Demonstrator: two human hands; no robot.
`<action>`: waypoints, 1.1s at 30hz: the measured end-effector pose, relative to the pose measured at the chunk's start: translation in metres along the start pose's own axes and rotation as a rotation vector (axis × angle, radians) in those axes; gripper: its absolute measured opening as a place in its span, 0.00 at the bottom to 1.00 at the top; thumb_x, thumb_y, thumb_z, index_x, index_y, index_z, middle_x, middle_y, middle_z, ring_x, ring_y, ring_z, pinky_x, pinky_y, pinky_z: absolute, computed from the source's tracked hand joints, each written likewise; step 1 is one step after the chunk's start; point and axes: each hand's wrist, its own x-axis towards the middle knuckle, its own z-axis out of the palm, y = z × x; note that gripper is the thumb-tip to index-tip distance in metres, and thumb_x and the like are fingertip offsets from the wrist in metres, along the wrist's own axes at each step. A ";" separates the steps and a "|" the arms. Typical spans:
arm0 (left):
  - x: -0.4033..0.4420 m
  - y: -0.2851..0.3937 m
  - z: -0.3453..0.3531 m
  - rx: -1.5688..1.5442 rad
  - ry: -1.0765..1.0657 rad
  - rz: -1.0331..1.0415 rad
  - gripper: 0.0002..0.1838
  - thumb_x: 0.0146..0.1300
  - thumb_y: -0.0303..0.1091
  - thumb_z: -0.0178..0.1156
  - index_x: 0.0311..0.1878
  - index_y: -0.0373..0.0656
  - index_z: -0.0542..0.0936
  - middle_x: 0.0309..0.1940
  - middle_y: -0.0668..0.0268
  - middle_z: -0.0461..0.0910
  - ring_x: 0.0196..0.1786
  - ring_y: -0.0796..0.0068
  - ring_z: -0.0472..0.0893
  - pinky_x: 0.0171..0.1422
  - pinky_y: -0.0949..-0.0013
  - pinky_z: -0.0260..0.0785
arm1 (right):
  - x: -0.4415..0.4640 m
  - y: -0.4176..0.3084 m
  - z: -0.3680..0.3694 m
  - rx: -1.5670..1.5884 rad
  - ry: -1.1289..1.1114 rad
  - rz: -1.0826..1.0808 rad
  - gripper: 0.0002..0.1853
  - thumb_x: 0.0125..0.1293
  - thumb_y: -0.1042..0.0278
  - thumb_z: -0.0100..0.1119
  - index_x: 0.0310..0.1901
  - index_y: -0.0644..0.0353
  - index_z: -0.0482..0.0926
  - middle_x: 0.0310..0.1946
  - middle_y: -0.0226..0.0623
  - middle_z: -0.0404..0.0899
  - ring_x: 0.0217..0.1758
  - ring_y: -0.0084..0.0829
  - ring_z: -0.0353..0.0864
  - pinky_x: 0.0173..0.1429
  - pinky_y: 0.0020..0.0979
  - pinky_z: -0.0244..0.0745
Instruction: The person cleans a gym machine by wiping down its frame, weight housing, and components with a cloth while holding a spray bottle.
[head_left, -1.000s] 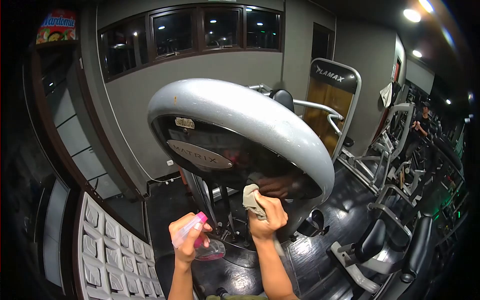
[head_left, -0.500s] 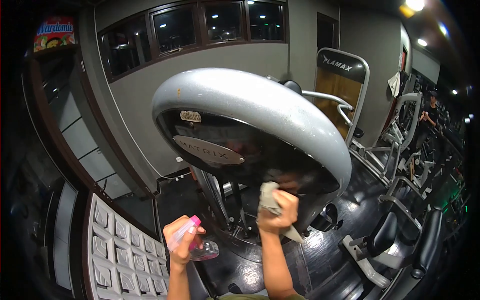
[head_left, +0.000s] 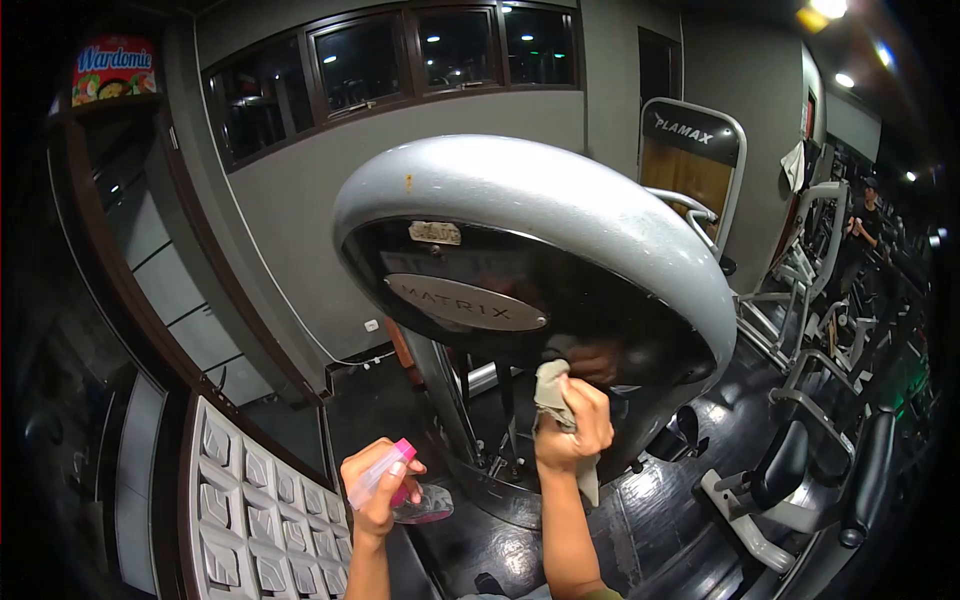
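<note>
My left hand (head_left: 375, 485) is wrapped round a spray bottle (head_left: 425, 503) with a pink nozzle, held low beside the machine. The bottle is see-through, with some pink showing at its bottom. My right hand (head_left: 577, 425) grips a crumpled beige cloth (head_left: 553, 392) at the lower edge of the machine's black panel (head_left: 600, 310). Whether the cloth touches the panel cannot be made out. A thick silver rim (head_left: 540, 175) curves over the panel, which bears an oval MATRIX plate (head_left: 466, 302) and a small worn label (head_left: 435, 233).
Behind stands a PLAMAX machine (head_left: 690, 155). Black-padded equipment (head_left: 780, 465) is at the right, with a person (head_left: 866, 222) farther back. A white patterned panel (head_left: 270, 520) lies at lower left, near a brown door frame (head_left: 215, 330). A cable runs down the wall.
The machine appears farther right in view. My right hand and the cloth moved right over the second, from below the panel's middle. My left hand still holds the bottle.
</note>
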 end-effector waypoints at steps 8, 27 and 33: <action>-0.001 -0.001 -0.010 -0.037 -0.031 -0.022 0.18 0.64 0.38 0.61 0.31 0.27 0.81 0.27 0.56 0.81 0.18 0.73 0.79 0.22 0.74 0.69 | 0.024 -0.012 -0.009 -0.038 -0.129 -0.042 0.23 0.39 0.80 0.73 0.42 0.51 0.91 0.33 0.33 0.86 0.31 0.32 0.86 0.36 0.30 0.79; 0.013 -0.016 -0.005 -0.330 -0.096 -0.043 0.15 0.64 0.34 0.60 0.33 0.27 0.82 0.29 0.57 0.81 0.21 0.78 0.79 0.26 0.77 0.71 | 0.087 -0.024 -0.053 -0.276 -0.192 -0.128 0.18 0.41 0.76 0.75 0.39 0.59 0.88 0.34 0.41 0.86 0.34 0.38 0.87 0.41 0.33 0.80; 0.043 -0.008 0.008 -0.299 -0.215 0.023 0.14 0.64 0.34 0.61 0.33 0.28 0.83 0.28 0.60 0.82 0.21 0.81 0.78 0.27 0.78 0.70 | 0.111 -0.043 -0.025 -0.161 -0.373 -0.261 0.16 0.46 0.74 0.77 0.40 0.59 0.87 0.34 0.38 0.86 0.34 0.36 0.86 0.39 0.31 0.80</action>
